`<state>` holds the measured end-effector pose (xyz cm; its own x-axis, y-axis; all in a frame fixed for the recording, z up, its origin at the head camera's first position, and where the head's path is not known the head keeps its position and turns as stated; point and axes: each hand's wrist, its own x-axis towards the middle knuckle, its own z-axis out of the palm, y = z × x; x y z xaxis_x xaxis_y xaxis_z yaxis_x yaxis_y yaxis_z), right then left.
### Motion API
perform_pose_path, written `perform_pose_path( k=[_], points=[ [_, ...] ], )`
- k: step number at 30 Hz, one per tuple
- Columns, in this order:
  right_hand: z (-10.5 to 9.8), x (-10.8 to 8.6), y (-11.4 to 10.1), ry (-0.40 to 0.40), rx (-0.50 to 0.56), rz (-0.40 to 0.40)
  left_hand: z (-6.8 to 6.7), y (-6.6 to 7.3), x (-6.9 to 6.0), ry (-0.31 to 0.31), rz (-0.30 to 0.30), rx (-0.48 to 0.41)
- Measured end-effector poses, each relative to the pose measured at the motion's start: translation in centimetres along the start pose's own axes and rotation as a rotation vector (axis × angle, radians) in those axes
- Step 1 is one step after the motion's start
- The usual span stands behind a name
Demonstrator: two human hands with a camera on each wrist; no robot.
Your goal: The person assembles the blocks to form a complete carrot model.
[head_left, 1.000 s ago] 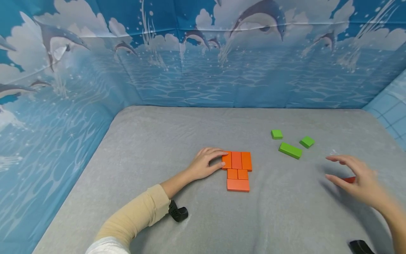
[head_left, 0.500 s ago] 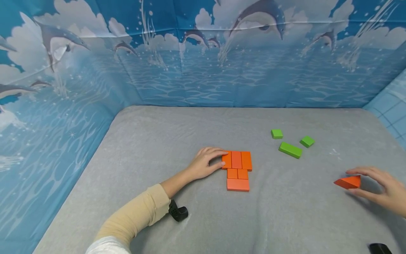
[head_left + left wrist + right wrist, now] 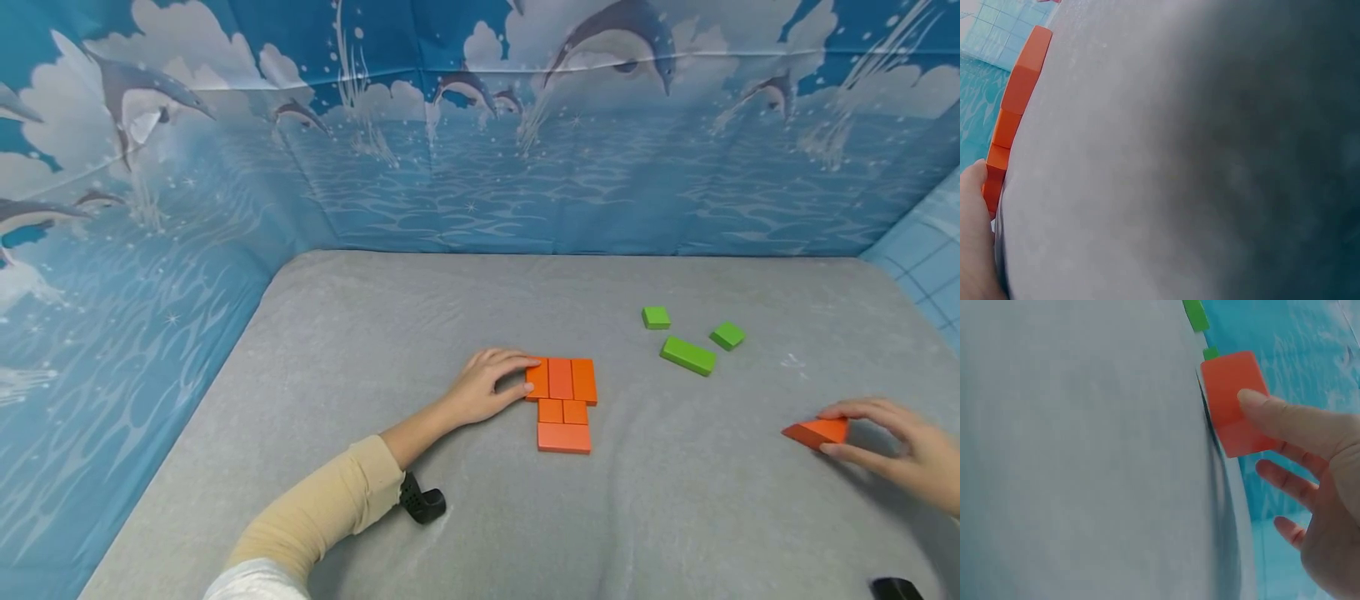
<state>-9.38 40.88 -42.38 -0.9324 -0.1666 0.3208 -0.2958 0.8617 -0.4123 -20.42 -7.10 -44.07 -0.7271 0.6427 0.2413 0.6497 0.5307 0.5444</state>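
My left hand [image 3: 483, 387] rests at the left edge of a flat group of orange blocks [image 3: 561, 379], with the thumb and index fingertips touching the leftmost one. Three upright blocks form the back row, two small ones sit below them, and a wider one lies in front. In the left wrist view, the left thumb [image 3: 975, 206] touches the end of the orange row [image 3: 1022, 75]. Far to the right, my right hand [image 3: 892, 446] pinches an orange wedge-shaped block [image 3: 813, 432] between thumb and fingers. The right wrist view shows the thumb across that wedge-shaped block [image 3: 1235, 419], other fingers partly behind it.
Beyond the orange group, to the right, lie a long green block [image 3: 687, 356] and two small green blocks, one at the back [image 3: 656, 317] and one farther right [image 3: 727, 336]. Grey cloth [image 3: 420, 308] covers the table. A dolphin-print curtain [image 3: 480, 183] stands behind and at the left.
My right hand has moved right and toward me, and now grips the orange wedge-shaped block, which has since shifted slightly left. The left hand and orange group have stayed put.
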Motion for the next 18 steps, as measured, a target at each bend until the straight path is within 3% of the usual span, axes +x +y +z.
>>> perform_pose_path(
  k=[4, 13, 18],
  points=[
    [0.4, 1.1, -3.6, 0.005, 0.012, -0.102, 0.0, 0.0, 0.0, 0.0, 0.002, -0.004],
    [3.7, 3.9, -13.5, 0.04, 0.263, -0.316, 0.1, -0.1, 0.0, 0.006, 0.009, 0.004],
    [5.9, 4.3, -17.6, 0.003, 0.315, -0.362, 0.1, -0.1, 0.0, 0.01, 0.016, 0.001]
  ],
)
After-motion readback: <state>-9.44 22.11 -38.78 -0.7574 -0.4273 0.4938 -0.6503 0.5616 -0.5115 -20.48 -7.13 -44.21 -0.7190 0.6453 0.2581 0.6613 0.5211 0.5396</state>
